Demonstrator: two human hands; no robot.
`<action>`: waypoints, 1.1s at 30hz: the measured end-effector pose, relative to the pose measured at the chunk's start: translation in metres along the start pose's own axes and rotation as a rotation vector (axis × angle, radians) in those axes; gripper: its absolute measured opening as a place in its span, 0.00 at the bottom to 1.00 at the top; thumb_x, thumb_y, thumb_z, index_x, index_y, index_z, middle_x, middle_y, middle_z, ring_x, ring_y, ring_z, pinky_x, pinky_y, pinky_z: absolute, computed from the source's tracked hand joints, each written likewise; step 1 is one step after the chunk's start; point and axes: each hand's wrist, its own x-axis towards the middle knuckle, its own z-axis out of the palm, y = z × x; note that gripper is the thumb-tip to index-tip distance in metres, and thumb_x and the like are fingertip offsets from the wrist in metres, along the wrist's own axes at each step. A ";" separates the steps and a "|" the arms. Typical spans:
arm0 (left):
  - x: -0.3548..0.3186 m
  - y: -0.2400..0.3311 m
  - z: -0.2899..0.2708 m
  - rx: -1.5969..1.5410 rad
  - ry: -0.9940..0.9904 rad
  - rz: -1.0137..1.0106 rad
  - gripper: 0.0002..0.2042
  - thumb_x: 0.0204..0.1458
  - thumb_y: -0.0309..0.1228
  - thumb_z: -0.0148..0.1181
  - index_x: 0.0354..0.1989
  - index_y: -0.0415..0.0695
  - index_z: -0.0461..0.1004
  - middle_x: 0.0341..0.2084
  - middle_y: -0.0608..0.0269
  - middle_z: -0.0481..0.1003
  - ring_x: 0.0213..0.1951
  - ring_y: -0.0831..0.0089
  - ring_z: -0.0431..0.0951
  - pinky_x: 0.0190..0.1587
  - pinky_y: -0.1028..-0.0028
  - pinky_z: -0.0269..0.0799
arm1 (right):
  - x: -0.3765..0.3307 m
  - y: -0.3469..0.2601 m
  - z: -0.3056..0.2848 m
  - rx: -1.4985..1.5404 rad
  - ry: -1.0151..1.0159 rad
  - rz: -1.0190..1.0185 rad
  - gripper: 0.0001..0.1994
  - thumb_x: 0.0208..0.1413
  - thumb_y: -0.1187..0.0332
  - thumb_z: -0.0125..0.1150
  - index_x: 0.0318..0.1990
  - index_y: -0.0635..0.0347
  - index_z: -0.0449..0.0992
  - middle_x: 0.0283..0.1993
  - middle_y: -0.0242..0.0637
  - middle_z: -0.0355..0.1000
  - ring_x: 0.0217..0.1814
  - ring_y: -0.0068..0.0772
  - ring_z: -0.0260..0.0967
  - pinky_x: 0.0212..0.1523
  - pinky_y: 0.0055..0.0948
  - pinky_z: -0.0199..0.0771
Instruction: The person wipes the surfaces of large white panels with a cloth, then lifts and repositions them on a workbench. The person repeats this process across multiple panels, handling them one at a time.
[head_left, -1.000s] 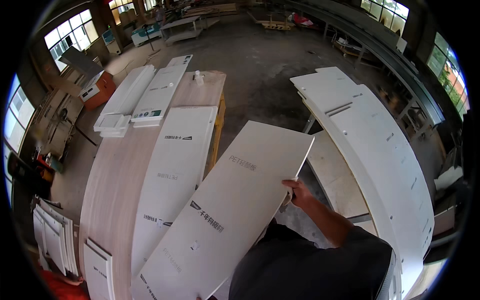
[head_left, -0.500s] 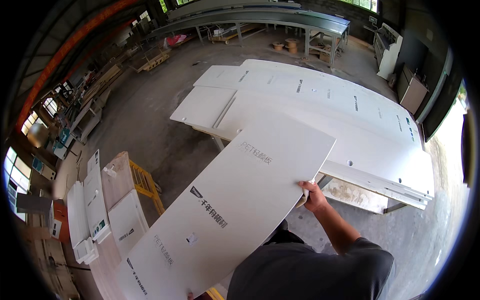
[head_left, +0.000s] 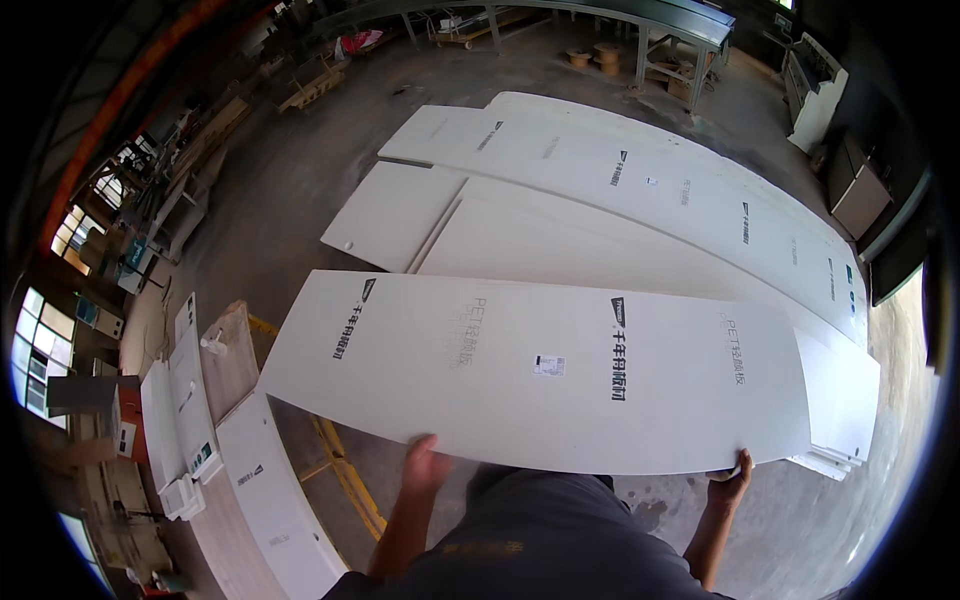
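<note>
I hold a long white panel [head_left: 530, 370] flat in front of me, crosswise to my body. My left hand [head_left: 425, 462] grips its near edge left of centre. At the panel's near right corner is my right hand [head_left: 732, 478], fingers curled over the edge. The panel hangs over a stack of similar white panels [head_left: 640, 210] that spreads ahead and to the right. My dark shirt fills the bottom centre.
A wood-topped table [head_left: 230, 360] with more white panels [head_left: 275, 500] and a yellow frame [head_left: 345, 470] stands at my left. Concrete floor [head_left: 290, 180] lies beyond, with workbenches and clutter along the far walls and a cabinet [head_left: 860, 190] at right.
I have turned right, away from the wood-topped table. The panel has swung from pointing diagonally away to lying crosswise above the stack of panels. My left hand now shows on the near edge.
</note>
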 end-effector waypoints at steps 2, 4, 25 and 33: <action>0.050 0.001 0.020 -0.115 -0.071 -0.107 0.22 0.57 0.25 0.54 0.62 0.39 0.71 0.59 0.57 0.75 0.61 0.61 0.75 0.65 0.59 0.70 | -0.001 0.000 -0.008 0.036 0.078 -0.048 0.21 0.62 0.60 0.63 0.58 0.60 0.73 0.58 0.37 0.75 0.61 0.39 0.72 0.61 0.44 0.75; 0.100 0.001 0.047 -0.093 -0.059 -0.151 0.22 0.56 0.23 0.56 0.61 0.39 0.71 0.57 0.58 0.76 0.60 0.62 0.76 0.64 0.60 0.71 | 0.006 0.002 -0.011 0.062 0.104 -0.079 0.21 0.61 0.60 0.63 0.59 0.60 0.74 0.59 0.37 0.75 0.61 0.40 0.72 0.62 0.45 0.75; 0.599 0.007 0.215 0.034 -0.014 -0.257 0.09 0.55 0.25 0.63 0.44 0.44 0.77 0.39 0.66 0.80 0.42 0.72 0.81 0.42 0.71 0.77 | 0.360 0.071 0.235 0.005 0.319 -0.069 0.06 0.60 0.65 0.65 0.40 0.51 0.74 0.34 0.30 0.74 0.34 0.33 0.73 0.30 0.37 0.76; 0.774 -0.060 0.249 -0.051 -0.178 -0.255 0.14 0.58 0.23 0.61 0.53 0.41 0.74 0.48 0.63 0.78 0.49 0.69 0.79 0.51 0.69 0.77 | 0.556 0.096 0.265 0.083 0.305 -0.028 0.10 0.61 0.63 0.65 0.43 0.52 0.71 0.32 0.35 0.70 0.32 0.38 0.71 0.31 0.42 0.76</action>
